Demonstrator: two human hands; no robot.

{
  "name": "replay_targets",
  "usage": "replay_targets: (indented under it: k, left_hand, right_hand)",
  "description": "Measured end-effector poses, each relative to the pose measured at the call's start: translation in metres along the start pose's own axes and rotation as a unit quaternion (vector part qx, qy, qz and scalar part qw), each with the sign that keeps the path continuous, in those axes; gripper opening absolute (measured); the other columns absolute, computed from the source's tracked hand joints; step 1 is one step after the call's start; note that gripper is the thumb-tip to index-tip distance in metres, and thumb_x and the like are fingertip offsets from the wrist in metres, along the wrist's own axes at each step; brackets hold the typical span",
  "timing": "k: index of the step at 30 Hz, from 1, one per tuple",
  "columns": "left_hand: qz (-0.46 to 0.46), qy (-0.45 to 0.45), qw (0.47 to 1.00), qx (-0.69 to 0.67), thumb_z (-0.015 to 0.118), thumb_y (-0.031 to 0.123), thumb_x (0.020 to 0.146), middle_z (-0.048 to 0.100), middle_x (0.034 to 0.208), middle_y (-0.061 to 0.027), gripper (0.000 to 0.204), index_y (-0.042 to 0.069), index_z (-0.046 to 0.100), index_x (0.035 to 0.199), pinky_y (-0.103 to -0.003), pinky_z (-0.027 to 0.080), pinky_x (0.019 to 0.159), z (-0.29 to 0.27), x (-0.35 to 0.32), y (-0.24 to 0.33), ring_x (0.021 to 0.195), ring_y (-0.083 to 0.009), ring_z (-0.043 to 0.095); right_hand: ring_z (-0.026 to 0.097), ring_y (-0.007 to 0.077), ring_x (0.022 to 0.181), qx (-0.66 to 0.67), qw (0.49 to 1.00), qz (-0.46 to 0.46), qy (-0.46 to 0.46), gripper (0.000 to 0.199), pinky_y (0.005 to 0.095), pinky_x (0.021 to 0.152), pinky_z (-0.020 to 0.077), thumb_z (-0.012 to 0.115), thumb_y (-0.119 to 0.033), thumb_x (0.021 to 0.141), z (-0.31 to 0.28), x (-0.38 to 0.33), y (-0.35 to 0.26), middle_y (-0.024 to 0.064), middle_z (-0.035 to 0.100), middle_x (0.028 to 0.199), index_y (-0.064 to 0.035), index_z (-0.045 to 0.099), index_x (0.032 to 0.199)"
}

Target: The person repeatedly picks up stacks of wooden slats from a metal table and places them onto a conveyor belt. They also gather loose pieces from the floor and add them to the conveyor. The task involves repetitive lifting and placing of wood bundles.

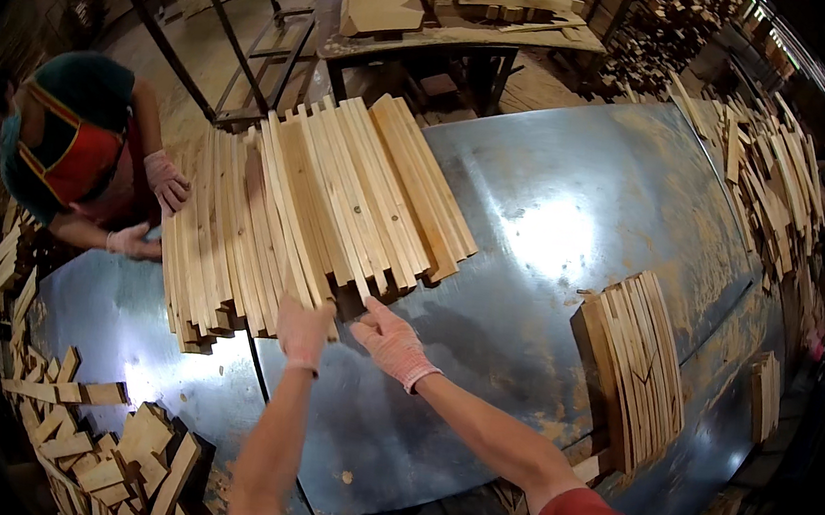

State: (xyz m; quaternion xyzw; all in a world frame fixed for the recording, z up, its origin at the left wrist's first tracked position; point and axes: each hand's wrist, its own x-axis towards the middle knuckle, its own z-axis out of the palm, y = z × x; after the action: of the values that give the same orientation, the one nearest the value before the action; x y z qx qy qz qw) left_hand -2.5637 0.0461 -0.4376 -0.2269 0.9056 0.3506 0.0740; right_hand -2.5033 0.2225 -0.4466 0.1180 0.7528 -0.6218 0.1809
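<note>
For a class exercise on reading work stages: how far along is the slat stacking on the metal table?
Done: a stack of slats stands on edge at the right. In hand: left hand and right hand press the near ends of the long slat row. Left: loose offcuts lie unsorted.

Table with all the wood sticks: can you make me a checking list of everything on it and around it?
Surface: grey metal table, dusty with sawdust.
Job's things: wide row of slats lying side by side.
Clutter: smaller slat stack at right; offcuts at lower left; another pile at far right.
Hands: left hand and right hand, gloved, at the slats' near ends; grip unclear.
Cables: nothing seen.
Surroundings: co-worker at left touching the slats; bench with boards behind.
</note>
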Motion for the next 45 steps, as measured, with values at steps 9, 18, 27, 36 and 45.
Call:
replay_targets:
  k: [9,18,27,36,45]
  left_hand:
    - [-0.033,-0.077,0.982,-0.166,0.093,0.013,0.076,0.071,0.124,-0.0188,0.084,0.002,0.055,0.15,-0.045,0.059,0.096,0.042,-0.23,-0.041,0.11,-0.0349,0.073]
    - [0.251,-0.212,0.944,-0.029,0.087,0.012,0.087,0.063,0.141,-0.0184,0.075,-0.003,0.054,0.152,-0.04,0.055,0.105,0.085,-0.335,-0.092,0.117,-0.0274,0.067]
    - [0.167,-0.5,0.846,0.078,0.083,0.02,0.095,0.069,0.144,-0.0223,0.065,-0.005,0.06,0.15,-0.041,0.053,0.112,0.091,-0.324,-0.09,0.128,-0.0302,0.069]
    - [0.125,-0.504,0.854,0.035,0.079,0.017,0.096,0.074,0.131,-0.0186,0.056,-0.009,0.063,0.143,-0.038,0.055,0.104,0.095,-0.309,-0.087,0.119,-0.0254,0.07]
    - [0.127,-0.531,0.836,0.052,0.078,0.02,0.097,0.075,0.124,-0.0175,0.057,-0.009,0.064,0.143,-0.036,0.054,0.103,0.099,-0.306,-0.102,0.113,-0.023,0.07]
  right_hand:
    - [0.067,0.0428,0.127,-0.199,0.976,0.078,0.052,0.091,0.0477,0.11,0.052,0.077,-0.056,0.085,0.012,-0.021,-0.029,0.0298,0.069,0.132,0.0022,0.05,0.15]
    - [0.074,0.0458,0.095,-0.155,0.987,0.042,0.023,0.076,0.0511,0.086,0.0576,0.072,-0.041,0.087,-0.101,-0.138,0.059,0.0276,0.074,0.101,0.0022,0.05,0.145]
    - [0.074,0.0427,0.095,-0.345,0.896,0.153,0.234,0.077,0.0494,0.082,0.0611,0.068,-0.042,0.087,-0.265,-0.32,0.153,0.0254,0.074,0.105,0.0009,0.048,0.147]
    - [0.064,0.0404,0.117,-0.414,0.829,0.18,0.33,0.068,0.0532,0.1,0.0527,0.075,-0.029,0.088,-0.311,-0.348,0.217,0.0194,0.069,0.123,-0.0022,0.053,0.146]
    - [0.046,0.0392,0.149,-0.529,0.712,0.15,0.437,0.072,0.0542,0.127,0.0334,0.07,-0.019,0.09,-0.288,-0.33,0.289,0.0207,0.051,0.159,-0.0008,0.049,0.156]
